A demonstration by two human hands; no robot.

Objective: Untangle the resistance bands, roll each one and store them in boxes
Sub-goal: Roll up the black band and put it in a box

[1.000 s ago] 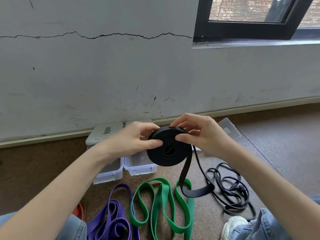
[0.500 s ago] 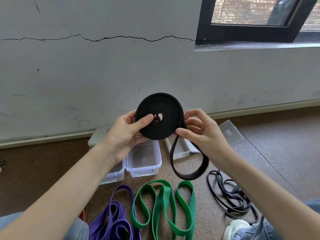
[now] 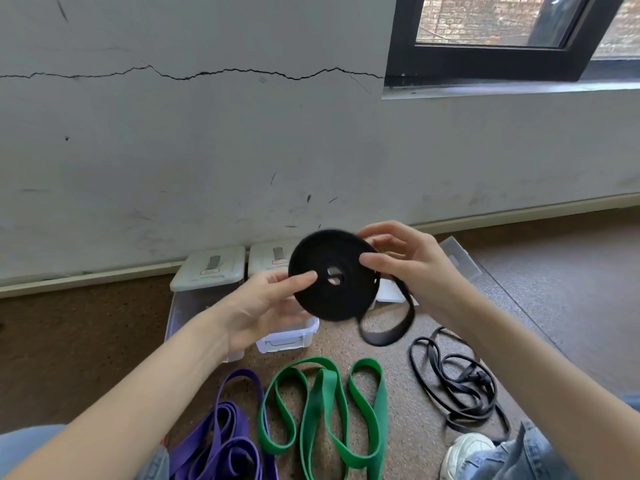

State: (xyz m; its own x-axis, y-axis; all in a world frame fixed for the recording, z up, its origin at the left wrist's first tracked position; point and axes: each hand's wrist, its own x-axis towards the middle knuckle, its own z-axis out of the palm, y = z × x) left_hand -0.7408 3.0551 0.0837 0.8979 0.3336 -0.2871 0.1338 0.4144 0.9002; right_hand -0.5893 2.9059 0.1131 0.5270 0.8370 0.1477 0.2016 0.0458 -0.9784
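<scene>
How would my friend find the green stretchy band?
Look at the brown floor below the cracked wall. In front of the clear boxes lies the green band, between a purple band and a thin black tangle. It alone is green, in wavy loops.

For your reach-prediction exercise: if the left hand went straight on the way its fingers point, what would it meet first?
The left hand already touches the black rolled resistance band; beyond that, probably the right hand, though depth is unclear.
</scene>
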